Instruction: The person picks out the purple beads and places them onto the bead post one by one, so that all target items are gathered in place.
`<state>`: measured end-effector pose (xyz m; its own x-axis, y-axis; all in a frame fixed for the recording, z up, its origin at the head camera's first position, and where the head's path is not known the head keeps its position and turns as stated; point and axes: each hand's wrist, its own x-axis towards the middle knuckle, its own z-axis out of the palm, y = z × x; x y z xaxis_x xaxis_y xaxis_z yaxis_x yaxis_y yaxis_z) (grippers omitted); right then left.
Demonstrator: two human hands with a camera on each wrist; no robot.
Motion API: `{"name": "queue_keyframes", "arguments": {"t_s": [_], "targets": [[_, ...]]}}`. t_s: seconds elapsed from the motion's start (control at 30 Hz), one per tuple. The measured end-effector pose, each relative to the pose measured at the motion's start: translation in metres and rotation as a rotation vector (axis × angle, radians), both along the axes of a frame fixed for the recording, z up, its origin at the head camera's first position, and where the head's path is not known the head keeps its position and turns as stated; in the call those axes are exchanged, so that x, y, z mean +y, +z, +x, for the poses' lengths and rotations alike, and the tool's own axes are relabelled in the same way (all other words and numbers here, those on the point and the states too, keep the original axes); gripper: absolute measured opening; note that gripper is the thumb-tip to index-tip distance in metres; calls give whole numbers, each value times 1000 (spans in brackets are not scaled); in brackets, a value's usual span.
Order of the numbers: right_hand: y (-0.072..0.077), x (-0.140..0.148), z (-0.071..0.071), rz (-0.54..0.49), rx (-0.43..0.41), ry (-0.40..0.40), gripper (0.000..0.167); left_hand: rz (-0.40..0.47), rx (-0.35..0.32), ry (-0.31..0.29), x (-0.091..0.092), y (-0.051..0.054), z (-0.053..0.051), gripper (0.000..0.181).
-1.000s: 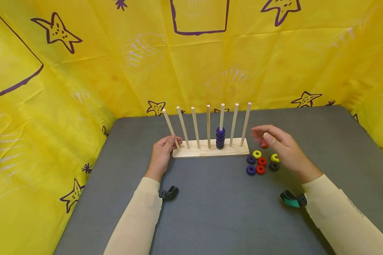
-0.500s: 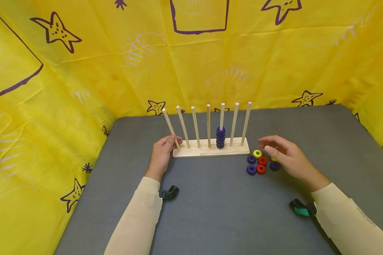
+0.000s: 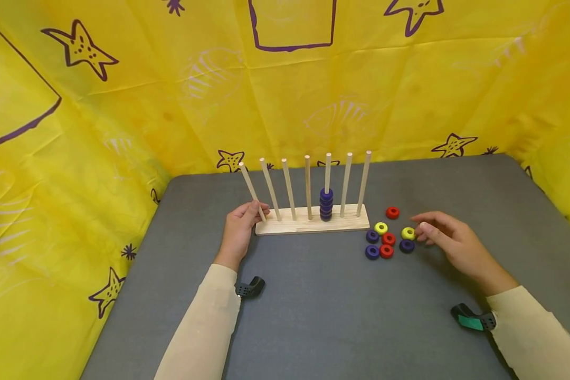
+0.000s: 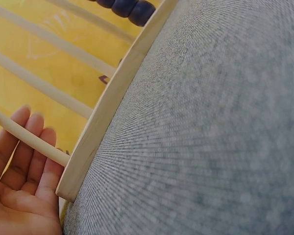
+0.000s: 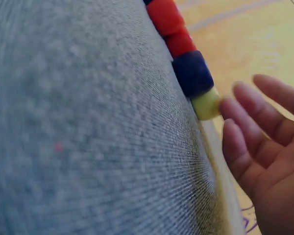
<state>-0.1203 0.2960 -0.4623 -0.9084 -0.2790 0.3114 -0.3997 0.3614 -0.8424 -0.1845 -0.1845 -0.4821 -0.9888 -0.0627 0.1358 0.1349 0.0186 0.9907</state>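
Note:
A wooden peg rack point(image 3: 290, 227) with several upright pegs stands on the table. Its leftmost peg point(image 4: 36, 142) lies between the thumb and fingers of my left hand point(image 3: 237, 229), which holds the rack's left end. A stack of dark blue rings point(image 3: 326, 205) sits on the third peg from the right. My right hand point(image 3: 456, 245) is just right of the loose rings, fingers loosely bent and holding nothing. Its fingertips are close to a yellow ring point(image 3: 408, 233); whether they touch it I cannot tell. A dark blue ring point(image 5: 192, 73) lies beside that yellow one.
Other loose rings lie right of the rack: a red ring point(image 3: 392, 212) farther back, a yellow ring point(image 3: 376, 228), two red and two dark blue ones. A yellow patterned cloth point(image 3: 285, 105) hangs behind and beside the grey table point(image 3: 323, 316).
My right hand has moved right and toward me, away from the rack, uncovering the red ring at the back and the yellow ring. The left hand has stayed at the rack's left end.

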Motion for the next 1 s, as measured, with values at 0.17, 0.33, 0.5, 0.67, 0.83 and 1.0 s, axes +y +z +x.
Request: {"name": "queue_keyframes", "arguments": {"t_s": [0.17,0.33,0.5,0.67,0.83,1.0], "targets": [[-8,4,0,3,-21,14,23,2,-7,3,0,1,1,38],[-10,5,1,47,-64,6,25,-1,-1,-3,1,3,2,40],[-12,3,1,120,-91,19,36,-7,-1,4,0,3,1,38],[-15,1,0,205,-100,36,43,-12,-3,6,0,3,1,39],[-18,2,-1,249,-74,46,42,-20,0,2,0,2,1,43],[-20,3,-2,262,-43,46,38,-19,1,1,0,2,1,44]]}}
